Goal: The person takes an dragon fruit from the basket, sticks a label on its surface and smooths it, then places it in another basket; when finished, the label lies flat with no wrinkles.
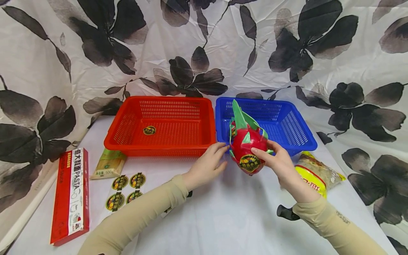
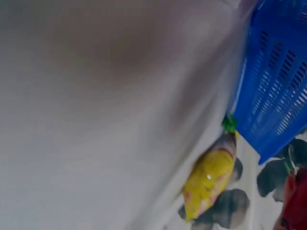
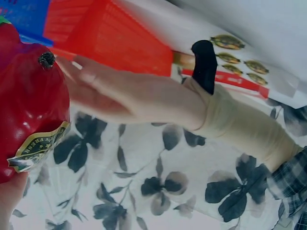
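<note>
My right hand (image 1: pixel 282 164) grips a red toy dragon fruit (image 1: pixel 251 145) with green leaf tips, its thumb on the near side. The fruit is tilted in front of the blue basket (image 1: pixel 306 143) and overlaps its front rim in the head view. A black and gold sticker (image 3: pixel 41 146) shows on its skin. Just left of the fruit is my left hand (image 1: pixel 207 164), fingers extended and holding nothing, fingertips close to its side. In the right wrist view the left hand (image 3: pixel 134 93) reaches toward the fruit from behind.
The red basket (image 1: pixel 169 150) stands left of the blue one, a sticker (image 1: pixel 149 130) on its floor. Left lie a pasta box (image 1: pixel 71 194), a tan packet (image 1: pixel 109 164) and a sheet of stickers (image 1: pixel 119 182). A yellow bag (image 1: pixel 313 177) lies at the right.
</note>
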{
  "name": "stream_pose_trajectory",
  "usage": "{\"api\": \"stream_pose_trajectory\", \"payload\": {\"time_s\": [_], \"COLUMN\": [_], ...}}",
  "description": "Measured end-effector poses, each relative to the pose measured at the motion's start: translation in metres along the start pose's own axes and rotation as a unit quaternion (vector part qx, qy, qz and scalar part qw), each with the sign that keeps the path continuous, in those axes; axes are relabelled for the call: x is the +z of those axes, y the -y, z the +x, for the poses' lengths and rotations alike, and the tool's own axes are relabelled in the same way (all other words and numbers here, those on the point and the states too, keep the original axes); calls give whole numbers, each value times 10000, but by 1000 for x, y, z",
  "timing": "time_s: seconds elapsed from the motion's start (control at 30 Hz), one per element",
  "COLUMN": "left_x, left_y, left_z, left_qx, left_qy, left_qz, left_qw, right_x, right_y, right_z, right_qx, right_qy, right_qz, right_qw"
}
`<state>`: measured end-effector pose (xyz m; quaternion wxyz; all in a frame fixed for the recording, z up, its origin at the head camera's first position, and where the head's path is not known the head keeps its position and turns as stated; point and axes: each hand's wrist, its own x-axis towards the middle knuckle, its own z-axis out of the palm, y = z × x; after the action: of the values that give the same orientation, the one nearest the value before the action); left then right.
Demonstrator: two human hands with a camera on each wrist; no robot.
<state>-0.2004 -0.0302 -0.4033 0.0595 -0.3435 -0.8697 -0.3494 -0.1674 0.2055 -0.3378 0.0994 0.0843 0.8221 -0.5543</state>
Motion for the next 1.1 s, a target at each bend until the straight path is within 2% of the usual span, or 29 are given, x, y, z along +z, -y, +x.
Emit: {"api": "stream_pose_trajectory", "payload": {"time_s": [0.07, 0.13, 0.23, 0.53, 0.8, 1.1], "left_x": [3, 6, 9, 16, 21, 25], "left_y": [1, 2, 4, 9, 7, 6], "left_z": [1, 4, 7, 17, 27, 28], "left_qx": [369, 602, 638, 320, 327, 516], "left_qy": [66, 121, 230, 478, 409, 215], "left_qz": [718, 1326, 1892, 2287, 2992, 3281], "left_qw": [9967, 9893, 9796, 9718, 9527, 9430], "right_x": [-4, -7, -12, -32, -49, -71], "right_y": [1, 2, 3, 2, 3, 3], "right_z": [0, 2, 4, 13, 23, 45], "right_qx": [41, 59, 72, 102, 187, 324], "right_qy": [-85, -173, -305, -497, -719, -1228], "right_qz": [48, 101, 193, 281, 311, 269], "right_qw": [9999, 9998, 9993, 9983, 9967, 9915]}}
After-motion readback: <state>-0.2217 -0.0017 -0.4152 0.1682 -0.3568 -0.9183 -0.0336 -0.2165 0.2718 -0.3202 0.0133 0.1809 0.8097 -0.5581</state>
